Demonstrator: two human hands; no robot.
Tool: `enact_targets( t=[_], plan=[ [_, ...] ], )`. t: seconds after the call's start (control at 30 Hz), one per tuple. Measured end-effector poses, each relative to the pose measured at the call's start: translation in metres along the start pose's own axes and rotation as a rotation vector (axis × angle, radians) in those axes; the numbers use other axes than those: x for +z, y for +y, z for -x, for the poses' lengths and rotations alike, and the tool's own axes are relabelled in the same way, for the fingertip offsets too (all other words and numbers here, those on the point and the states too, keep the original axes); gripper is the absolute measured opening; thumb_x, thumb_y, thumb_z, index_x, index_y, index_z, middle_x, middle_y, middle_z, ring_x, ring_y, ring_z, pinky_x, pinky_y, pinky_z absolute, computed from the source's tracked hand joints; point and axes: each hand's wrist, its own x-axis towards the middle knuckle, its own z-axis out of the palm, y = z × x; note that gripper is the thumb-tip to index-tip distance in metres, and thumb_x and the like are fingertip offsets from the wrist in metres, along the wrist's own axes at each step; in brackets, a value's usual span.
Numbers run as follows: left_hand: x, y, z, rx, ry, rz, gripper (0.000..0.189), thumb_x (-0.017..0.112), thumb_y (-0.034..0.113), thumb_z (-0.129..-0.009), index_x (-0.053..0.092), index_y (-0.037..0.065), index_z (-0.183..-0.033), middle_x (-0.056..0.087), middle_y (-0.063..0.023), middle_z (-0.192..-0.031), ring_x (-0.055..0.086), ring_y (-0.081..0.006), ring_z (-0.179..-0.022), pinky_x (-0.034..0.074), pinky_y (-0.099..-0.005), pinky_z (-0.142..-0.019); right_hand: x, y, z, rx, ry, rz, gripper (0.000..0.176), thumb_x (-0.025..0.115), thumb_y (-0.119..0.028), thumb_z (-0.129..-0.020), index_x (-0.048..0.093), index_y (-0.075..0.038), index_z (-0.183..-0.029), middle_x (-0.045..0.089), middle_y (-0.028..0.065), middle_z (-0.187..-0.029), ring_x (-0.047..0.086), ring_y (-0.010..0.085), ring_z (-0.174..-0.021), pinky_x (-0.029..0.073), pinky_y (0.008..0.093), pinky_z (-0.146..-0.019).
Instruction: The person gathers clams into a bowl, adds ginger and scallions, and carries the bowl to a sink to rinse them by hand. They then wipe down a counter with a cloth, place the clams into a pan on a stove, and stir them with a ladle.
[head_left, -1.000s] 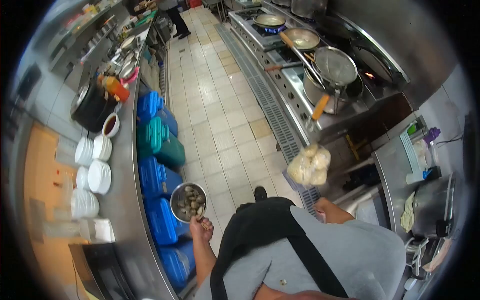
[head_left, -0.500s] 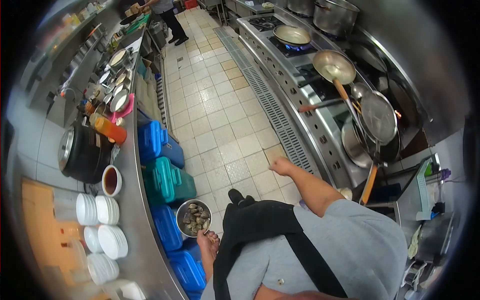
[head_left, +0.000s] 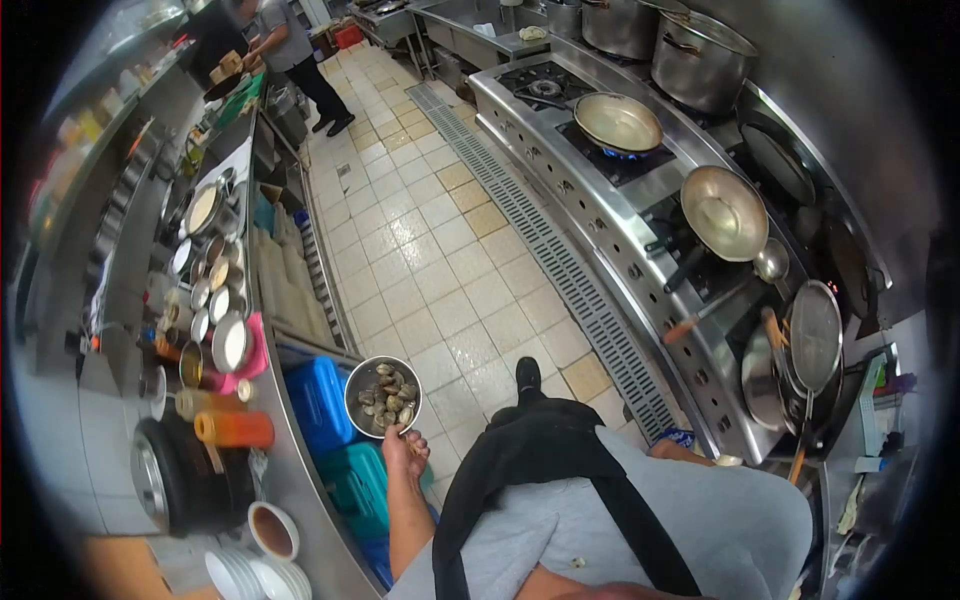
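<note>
My left hand point(head_left: 406, 452) is closed on the near rim of a round metal bowl point(head_left: 352, 397). Several clams point(head_left: 388, 396) lie inside it. The bowl hangs over the floor beside the left counter, above blue and teal lidded bins point(head_left: 352, 490). Low at the right, by the front of the stove, part of my right arm point(head_left: 683, 451) shows; a blue patterned thing is beside it, and the fingers of that hand cannot be made out.
The stove point(head_left: 640, 250) on the right carries a pan over a blue flame point(head_left: 618, 122), a second pan point(head_left: 724, 213), a strainer point(head_left: 815, 335) and large pots point(head_left: 703, 62). The left counter point(head_left: 300, 470) holds bowls and bottles. Another person point(head_left: 290, 50) stands far off at left.
The view has moved forward along the aisle, and the stove pans appear closer. The bowl stays in my left hand. My right arm has dropped from over the floor to low by the stove.
</note>
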Motion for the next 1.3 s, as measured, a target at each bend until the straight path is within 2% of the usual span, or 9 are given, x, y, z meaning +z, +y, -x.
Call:
enact_targets(
  t=[0.1,0.17,0.2,0.27,0.37,0.5,0.8,1.0,1.3],
  plan=[
    [0.038,0.024,-0.044,-0.026,-0.021,-0.034,0.020,0.048,0.030,-0.079,0.043,0.013,-0.071,0.042,-0.0005,-0.055,0.043,-0.0165,-0.046,0.034,-0.0294,-0.041,-0.056,-0.022,-0.081,-0.396,0.002,0.452,0.027,0.055,-0.024,-0.080,0.066,-0.003,-0.092,0.066,0.0140,-0.092,0.062,0.0273,-0.093,0.049,0.0387,-0.079],
    [0.062,0.040,-0.066,-0.059,-0.086,0.022,0.023,0.048,0.033,-0.080,0.043,0.011,-0.073,0.043,-0.0015,-0.057,0.043,-0.0168,-0.046,0.034,-0.0293,-0.041,-0.112,-0.095,-0.145,0.054,0.150,0.388,0.031,0.052,-0.027,-0.081,0.067,-0.005,-0.096,0.066,0.0148,-0.095,0.063,0.0287,-0.092,0.050,0.0392,-0.077],
    [0.077,0.051,-0.075,-0.055,-0.074,0.010,0.023,0.048,0.033,-0.080,0.044,0.011,-0.073,0.043,-0.0014,-0.057,0.043,-0.0166,-0.046,0.034,-0.0293,-0.041,-0.163,-0.140,-0.147,-0.185,0.210,0.491,0.033,0.052,-0.029,-0.081,0.067,-0.004,-0.096,0.066,0.0157,-0.095,0.064,0.0293,-0.087,0.050,0.0391,-0.074],
    [0.092,0.062,-0.085,-0.069,-0.044,0.008,0.023,0.047,0.033,-0.080,0.044,0.012,-0.073,0.043,-0.0013,-0.057,0.043,-0.0163,-0.046,0.033,-0.0292,-0.041,-0.264,-0.246,-0.146,0.110,0.143,0.214,0.034,0.054,-0.033,-0.081,0.069,-0.002,-0.085,0.066,0.0181,-0.089,0.064,0.0294,-0.082,0.050,0.0396,-0.072],
    [0.118,0.095,-0.113,-0.085,-0.043,-0.025,0.023,0.046,0.033,-0.081,0.044,0.012,-0.072,0.042,-0.0013,-0.056,0.043,-0.0164,-0.046,0.033,-0.0295,-0.041,-0.357,-0.284,-0.262,-0.328,0.502,0.605,0.032,0.057,-0.035,-0.081,0.069,-0.005,-0.085,0.065,0.0181,-0.085,0.062,0.0358,-0.078,0.049,0.0435,-0.072],
    [0.155,0.145,-0.159,-0.071,0.001,-0.116,0.023,0.046,0.033,-0.081,0.043,0.012,-0.071,0.041,-0.0010,-0.056,0.043,-0.0160,-0.047,0.033,-0.0293,-0.041,-0.464,-0.408,-0.256,-0.230,0.584,-0.109,0.037,0.059,-0.038,-0.080,0.065,-0.002,-0.078,0.064,0.0160,-0.072,0.060,0.0325,-0.066,0.048,0.0438,-0.067],
    [0.259,0.321,-0.305,-0.073,-0.090,-0.311,0.025,0.047,0.033,-0.082,0.042,0.012,-0.070,0.041,-0.0005,-0.055,0.042,-0.0147,-0.046,0.032,-0.0280,-0.040,-0.447,-0.355,-0.369,-0.167,0.437,0.562,0.020,0.059,-0.024,-0.079,0.067,-0.006,-0.082,0.066,0.0138,-0.093,0.062,0.0323,-0.084,0.050,0.0436,-0.074],
    [0.381,0.422,-0.387,-0.064,-0.199,-0.413,0.022,0.046,0.032,-0.083,0.043,0.012,-0.074,0.042,-0.0003,-0.057,0.042,-0.0144,-0.046,0.033,-0.0278,-0.040,-0.457,-0.395,-0.292,0.516,0.272,-0.595,0.031,0.065,-0.025,-0.078,0.062,0.004,-0.089,0.058,0.0137,-0.064,0.058,0.0243,-0.057,0.047,0.0377,-0.054],
    [0.576,0.483,-0.473,-0.092,-0.375,-0.433,0.021,0.046,0.032,-0.084,0.046,0.011,-0.079,0.043,-0.0003,-0.057,0.043,-0.0149,-0.046,0.034,-0.0282,-0.041,-0.606,-0.449,-0.430,0.197,0.442,-0.531,0.032,0.060,-0.029,-0.079,0.065,0.003,-0.078,0.062,0.0166,-0.066,0.060,0.0268,-0.059,0.047,0.0389,-0.058]
  ],
)
